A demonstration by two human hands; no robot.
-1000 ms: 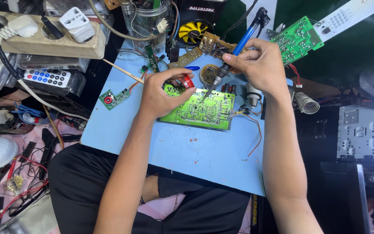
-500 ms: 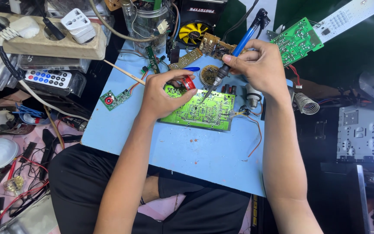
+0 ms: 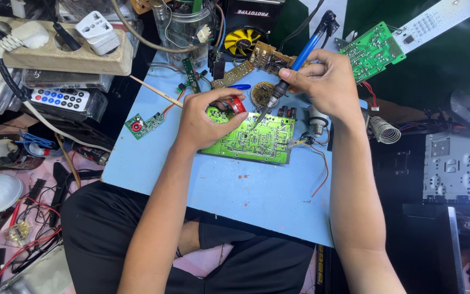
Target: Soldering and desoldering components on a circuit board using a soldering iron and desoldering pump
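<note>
**Me:** Right hand (image 3: 327, 81) closed round the blue-handled soldering iron (image 3: 286, 79), pen grip, tip down on the green circuit board (image 3: 248, 139). Left hand (image 3: 202, 117) curled on the board's upper left edge, thumb and fingers pinching a small red part (image 3: 238, 105).

**Colleague:** Board where?

**Me:** Centre of frame, flat on the blue mat (image 3: 235, 190), both hands on it.

**Colleague:** Around it?

**Me:** Small green board (image 3: 143, 125) left of my left hand. Remote control (image 3: 61, 99) and power strip (image 3: 50, 54) upper left.

— How do the arms lie?
— Both bare forearms reach forward, converging slightly.
— And the hands?
— The left hand (image 3: 205, 117) is curled, fingers pinched together; the right hand (image 3: 325, 81) is clenched in a pen-like grip, wrist bent.
</note>
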